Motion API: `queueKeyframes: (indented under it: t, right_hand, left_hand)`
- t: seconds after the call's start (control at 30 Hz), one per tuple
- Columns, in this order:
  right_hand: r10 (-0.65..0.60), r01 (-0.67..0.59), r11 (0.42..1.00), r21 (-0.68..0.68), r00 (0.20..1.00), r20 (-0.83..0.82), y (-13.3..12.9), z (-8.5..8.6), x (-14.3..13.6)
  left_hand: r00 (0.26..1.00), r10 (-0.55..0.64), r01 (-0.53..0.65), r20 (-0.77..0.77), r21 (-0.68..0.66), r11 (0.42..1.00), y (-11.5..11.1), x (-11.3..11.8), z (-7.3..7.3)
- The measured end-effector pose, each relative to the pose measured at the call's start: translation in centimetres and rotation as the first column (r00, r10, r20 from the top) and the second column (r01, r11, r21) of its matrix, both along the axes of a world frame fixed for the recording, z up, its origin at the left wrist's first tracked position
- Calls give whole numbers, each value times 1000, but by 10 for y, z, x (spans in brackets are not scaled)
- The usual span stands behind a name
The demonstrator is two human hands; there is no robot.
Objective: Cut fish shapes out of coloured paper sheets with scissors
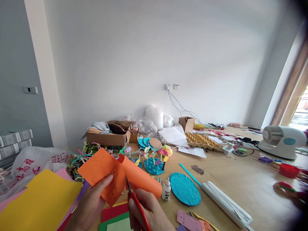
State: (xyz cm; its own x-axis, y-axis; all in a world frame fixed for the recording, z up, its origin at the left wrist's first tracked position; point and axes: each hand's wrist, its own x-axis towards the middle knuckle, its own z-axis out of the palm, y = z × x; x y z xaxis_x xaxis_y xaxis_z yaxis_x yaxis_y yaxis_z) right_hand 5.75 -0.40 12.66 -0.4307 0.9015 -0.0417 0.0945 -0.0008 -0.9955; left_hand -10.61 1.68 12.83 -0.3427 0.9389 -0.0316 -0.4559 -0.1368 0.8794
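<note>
An orange paper sheet (103,173) with fish shapes drawn in dark lines is pinched in my left hand (90,202), thumb on its front face. Part of the sheet curls away to the right as an orange roll (141,176). My right hand (149,208) grips red-handled scissors (138,203), their dark blades pointing up at the paper's edge near the roll. Whether the blades touch the paper I cannot tell. Right of the roll stands a white glue bottle (166,191). Beside it lies a blue textured disc (185,188).
Yellow paper (43,199) lies at left, with red and green sheets (113,213) below my hands. Behind are fish decorations on a blue base (154,166), a cardboard box (106,138) and an egg tray (204,141). A power strip (226,203) and fan (284,141) are at right.
</note>
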Motion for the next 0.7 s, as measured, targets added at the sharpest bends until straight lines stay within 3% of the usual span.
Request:
queueKeyframes:
  t: [0.27,0.5,0.7]
  right_hand:
    - [47,-46,998,30,999,-17,-4,11,4]
    - [48,-47,999,13,997,-54,4,-5,3]
    - [-27,28,999,23,997,-72,11,-17,-2]
  left_hand:
    - [999,-48,48,2,-53,997,-1,1,0]
    - [986,-162,164,42,-49,985,-1,0,-5]
    - [985,-153,158,78,-57,986,-6,6,5]
